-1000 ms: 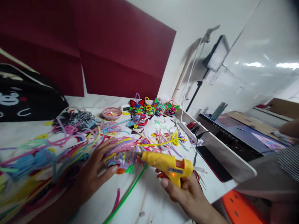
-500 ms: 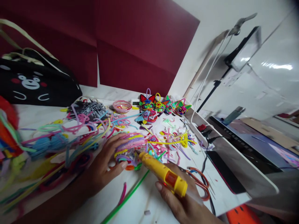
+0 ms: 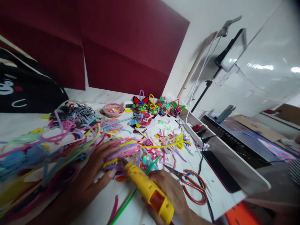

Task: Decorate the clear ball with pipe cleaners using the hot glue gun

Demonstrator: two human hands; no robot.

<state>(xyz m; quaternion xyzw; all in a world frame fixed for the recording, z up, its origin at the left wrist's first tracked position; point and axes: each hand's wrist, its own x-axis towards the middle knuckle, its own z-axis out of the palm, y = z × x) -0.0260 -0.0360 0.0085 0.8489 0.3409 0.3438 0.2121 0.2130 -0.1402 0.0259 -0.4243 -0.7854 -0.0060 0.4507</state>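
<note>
My left hand (image 3: pixel 96 168) is closed around a rounded craft piece covered with pink, yellow and purple pipe cleaners (image 3: pixel 123 148). In my right hand (image 3: pixel 166 190) is a yellow hot glue gun (image 3: pixel 148 189), its dark nozzle pointing at the lower side of that piece. Whether the tip touches it, I cannot tell. Under the glue gun runs a long green pipe cleaner (image 3: pixel 128 200), and a short magenta pipe cleaner (image 3: pixel 114 207) lies beside it. Just right of my right hand rest scissors with orange handles (image 3: pixel 194 187).
Finished animal-face ornaments (image 3: pixel 142 106) stand at the back, near a pink bowl (image 3: pixel 113 110). Loose pipe cleaners (image 3: pixel 63 134) cover the left side. A black phone (image 3: pixel 221 171) lies by the right edge, beside a dark cable (image 3: pixel 201 162). A black bag (image 3: pixel 30 90) sits back left.
The whole scene has shifted left as the camera turned right. My right hand and the glue gun have moved left and slightly down, uncovering more of the scissors. Both hands keep their holds.
</note>
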